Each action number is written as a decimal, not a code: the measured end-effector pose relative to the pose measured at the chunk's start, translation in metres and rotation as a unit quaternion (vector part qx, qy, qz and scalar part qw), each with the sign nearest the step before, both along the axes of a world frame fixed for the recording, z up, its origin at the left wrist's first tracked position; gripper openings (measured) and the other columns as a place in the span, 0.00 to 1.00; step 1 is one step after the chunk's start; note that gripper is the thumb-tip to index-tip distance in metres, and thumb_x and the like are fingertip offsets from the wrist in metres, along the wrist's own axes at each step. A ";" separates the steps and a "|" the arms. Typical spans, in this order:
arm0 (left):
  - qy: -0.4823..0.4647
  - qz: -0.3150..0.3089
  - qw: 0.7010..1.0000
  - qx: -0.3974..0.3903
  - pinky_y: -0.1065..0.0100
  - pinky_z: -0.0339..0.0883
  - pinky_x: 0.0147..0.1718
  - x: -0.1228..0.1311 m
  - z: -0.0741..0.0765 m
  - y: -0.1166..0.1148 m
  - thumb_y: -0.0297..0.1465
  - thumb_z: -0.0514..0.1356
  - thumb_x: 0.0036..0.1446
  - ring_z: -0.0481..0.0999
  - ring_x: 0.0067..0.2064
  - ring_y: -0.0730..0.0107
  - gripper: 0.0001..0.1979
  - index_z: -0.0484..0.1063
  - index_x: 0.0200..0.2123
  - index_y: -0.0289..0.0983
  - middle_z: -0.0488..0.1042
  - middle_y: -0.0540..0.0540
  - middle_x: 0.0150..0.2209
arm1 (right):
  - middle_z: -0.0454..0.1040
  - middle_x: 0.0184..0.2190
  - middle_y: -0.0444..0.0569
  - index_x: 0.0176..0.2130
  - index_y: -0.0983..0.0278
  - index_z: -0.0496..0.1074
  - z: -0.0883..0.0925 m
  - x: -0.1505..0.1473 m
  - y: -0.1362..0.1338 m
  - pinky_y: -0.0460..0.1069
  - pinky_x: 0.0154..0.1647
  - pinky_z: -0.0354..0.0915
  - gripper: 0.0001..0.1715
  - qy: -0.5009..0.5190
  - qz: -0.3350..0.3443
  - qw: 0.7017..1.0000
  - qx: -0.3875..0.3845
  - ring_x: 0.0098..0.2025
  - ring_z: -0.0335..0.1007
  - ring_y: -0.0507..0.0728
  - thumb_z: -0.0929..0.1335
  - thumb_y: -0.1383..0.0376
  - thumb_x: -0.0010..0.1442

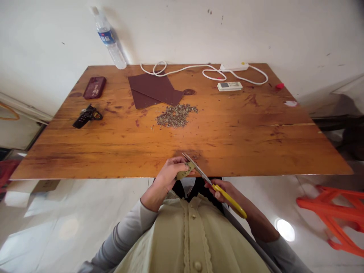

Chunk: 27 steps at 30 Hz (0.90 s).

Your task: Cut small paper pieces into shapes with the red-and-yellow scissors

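Note:
At the table's front edge my left hand [170,172] pinches a small olive-green piece with dark marks [183,172]; its material I cannot make out. My right hand [224,191] is closed on the yellow handles of a pair of scissors [229,199]. The blades point up and to the left, lying right beside the green piece; whether they touch it is unclear. Past my hands, a loose heap of fine grey-brown shreds [176,115] lies in the middle of the table. A few dark bits are scattered on the wood just beyond the blade tips.
Dark red sheets [150,91] lie behind the heap on the wooden table [241,140]. Along the wall are a plastic bottle [109,40], a white power strip [234,67] with its cord, and a remote control [229,86]. A phone [94,87] and keys [87,115] lie left; an orange stool [335,212] stands right.

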State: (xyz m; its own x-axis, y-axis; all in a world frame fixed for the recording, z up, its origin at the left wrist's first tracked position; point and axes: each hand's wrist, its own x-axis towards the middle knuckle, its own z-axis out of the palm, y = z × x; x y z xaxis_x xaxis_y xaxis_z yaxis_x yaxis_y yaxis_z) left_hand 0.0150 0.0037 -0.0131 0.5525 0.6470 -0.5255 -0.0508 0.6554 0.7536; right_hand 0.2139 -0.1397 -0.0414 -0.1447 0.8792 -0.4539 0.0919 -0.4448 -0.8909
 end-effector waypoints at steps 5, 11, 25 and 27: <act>-0.011 0.005 1.000 -0.007 0.64 0.71 0.35 0.001 0.000 0.000 0.28 0.68 0.35 0.76 0.27 0.67 0.07 0.72 0.20 0.38 0.74 0.49 0.24 | 0.58 0.27 0.41 0.43 0.68 0.74 -0.008 -0.008 -0.008 0.46 0.23 0.45 0.48 0.045 -0.051 0.997 -0.029 0.26 0.46 0.50 0.70 0.29 0.48; -0.014 0.025 0.999 -0.018 0.65 0.71 0.34 0.001 0.003 0.000 0.28 0.69 0.33 0.78 0.28 0.65 0.08 0.72 0.19 0.38 0.76 0.48 0.25 | 0.53 0.22 0.35 0.39 0.65 0.70 -0.004 -0.016 -0.010 0.45 0.19 0.41 0.47 0.096 -0.071 0.991 -0.058 0.21 0.40 0.47 0.71 0.26 0.45; 0.012 0.123 0.992 0.003 0.68 0.69 0.34 0.007 0.000 -0.009 0.30 0.69 0.33 0.78 0.28 0.69 0.09 0.71 0.19 0.40 0.76 0.52 0.26 | 0.63 0.27 0.43 0.41 0.67 0.73 0.006 -0.035 -0.004 0.48 0.24 0.53 0.52 0.029 -0.093 0.995 0.017 0.24 0.52 0.50 0.65 0.23 0.49; 0.004 0.125 0.992 -0.004 0.68 0.69 0.33 0.007 0.000 -0.009 0.30 0.69 0.33 0.78 0.28 0.68 0.09 0.71 0.19 0.40 0.76 0.52 0.25 | 0.62 0.25 0.41 0.40 0.67 0.73 0.003 -0.038 -0.006 0.48 0.23 0.51 0.51 0.037 -0.101 0.994 0.010 0.23 0.50 0.49 0.66 0.23 0.48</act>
State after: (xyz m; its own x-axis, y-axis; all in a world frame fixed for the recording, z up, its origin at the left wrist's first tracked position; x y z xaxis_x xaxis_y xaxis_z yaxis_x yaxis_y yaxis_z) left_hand 0.0219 -0.0055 -0.0127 0.3712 0.7595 -0.5342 -0.2069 0.6285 0.7498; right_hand 0.1761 -0.1453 -0.0380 0.0037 0.9025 -0.4306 -0.0631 -0.4295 -0.9009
